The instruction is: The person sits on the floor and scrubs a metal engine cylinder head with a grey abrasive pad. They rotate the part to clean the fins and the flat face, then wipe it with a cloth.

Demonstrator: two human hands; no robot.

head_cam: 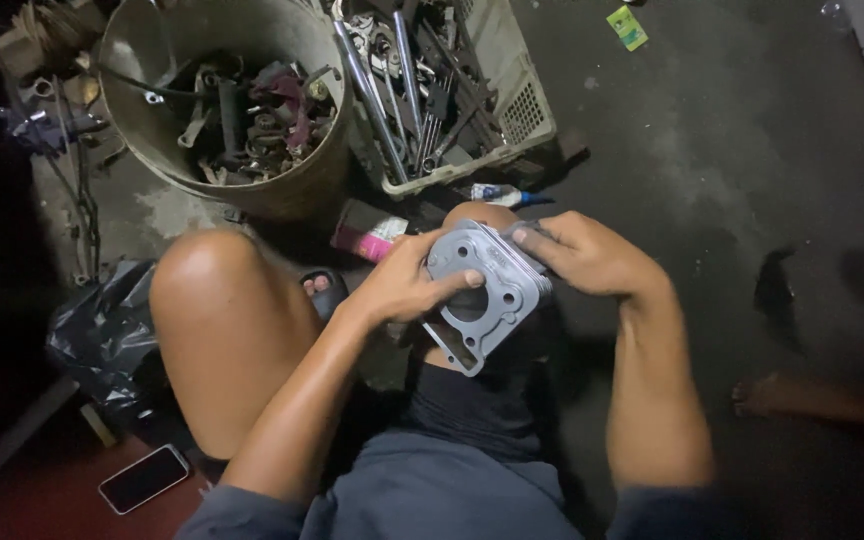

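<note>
A grey metal engine cylinder block [487,295] with a round bore and cooling fins is held over my right knee. My left hand [404,283] grips its left side, thumb lying across the flat gasket face near the bore. My right hand [587,255] holds its upper right edge, fingers curled over the fins. Whether the right hand also holds something small against the block is hidden by the fingers.
A round bucket [132,60] of rusty metal parts and a white plastic crate [527,100] of wrenches stand ahead on the dark concrete floor. A pink box [367,235] and a small tube [497,195] lie near my knee. A phone [144,478] lies lower left, a black bag [102,335] beside it.
</note>
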